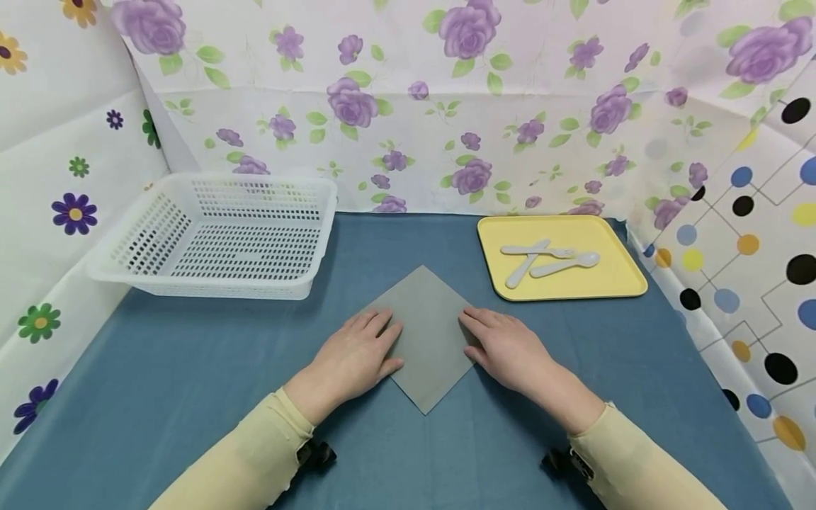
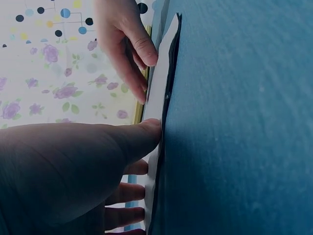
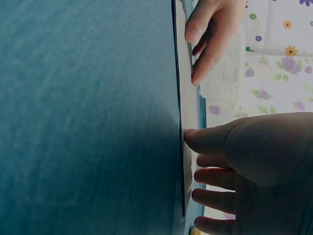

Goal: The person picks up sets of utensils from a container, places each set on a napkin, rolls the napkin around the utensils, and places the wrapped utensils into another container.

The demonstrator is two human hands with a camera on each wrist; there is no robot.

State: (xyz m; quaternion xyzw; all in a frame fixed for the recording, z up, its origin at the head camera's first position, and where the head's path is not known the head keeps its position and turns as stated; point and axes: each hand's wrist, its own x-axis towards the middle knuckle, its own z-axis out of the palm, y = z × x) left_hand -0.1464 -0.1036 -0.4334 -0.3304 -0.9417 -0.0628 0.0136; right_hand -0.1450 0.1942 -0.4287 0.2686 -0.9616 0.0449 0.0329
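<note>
A flat grey square sheet [image 1: 426,340] lies turned like a diamond on the blue cloth, one corner toward me. Along its edge [image 2: 161,93] in the left wrist view more than one layer shows; whether it is a cloth napkin or paper I cannot tell. My left hand [image 1: 357,354] rests on its left corner with fingers extended and thumb near the lower left edge. On the opposite corner, my right hand [image 1: 510,348] touches the sheet with its fingertips, thumb spread below. Neither hand pinches it. Part of each side corner is hidden under the fingers.
A white perforated plastic basket [image 1: 248,289] stands at the back left. At the back right is a yellow tray [image 1: 574,287] with a light grey knife [image 1: 521,271], fork [image 1: 561,252] and spoon [image 1: 583,261]. Patterned sheets [image 1: 408,152] hang around the blue-covered table [image 1: 210,368].
</note>
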